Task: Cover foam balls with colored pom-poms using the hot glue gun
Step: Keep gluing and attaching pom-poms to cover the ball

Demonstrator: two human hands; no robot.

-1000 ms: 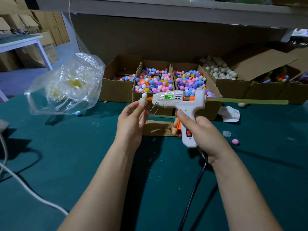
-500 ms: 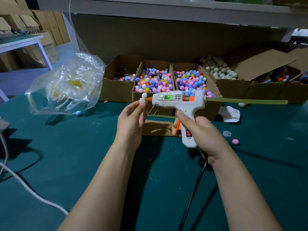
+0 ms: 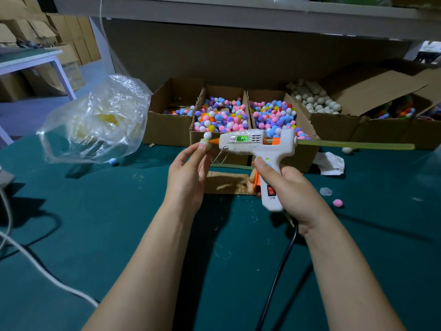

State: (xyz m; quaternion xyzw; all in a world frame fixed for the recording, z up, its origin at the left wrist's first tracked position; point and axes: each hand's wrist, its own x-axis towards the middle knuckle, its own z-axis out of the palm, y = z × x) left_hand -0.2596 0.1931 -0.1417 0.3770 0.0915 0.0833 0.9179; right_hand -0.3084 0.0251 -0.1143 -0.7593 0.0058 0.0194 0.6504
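White plastic hot glue gun [image 3: 256, 144], gripped by its handle in the curled right hand [image 3: 292, 189], sets its orange nozzle against the small pale foam ball [image 3: 205, 146], topped by a white pom-pom [image 3: 207, 135] and pinched at the fingertips of the left hand [image 3: 188, 177] above the green table [image 3: 95, 223], near the cardboard boxes of colored pom-poms [image 3: 222, 118].

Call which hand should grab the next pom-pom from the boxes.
Left, probably. The left hand only pinches the small foam ball and sits right in front of the pom-pom box. The right hand is wrapped round the corded glue gun and would have to put it down first.
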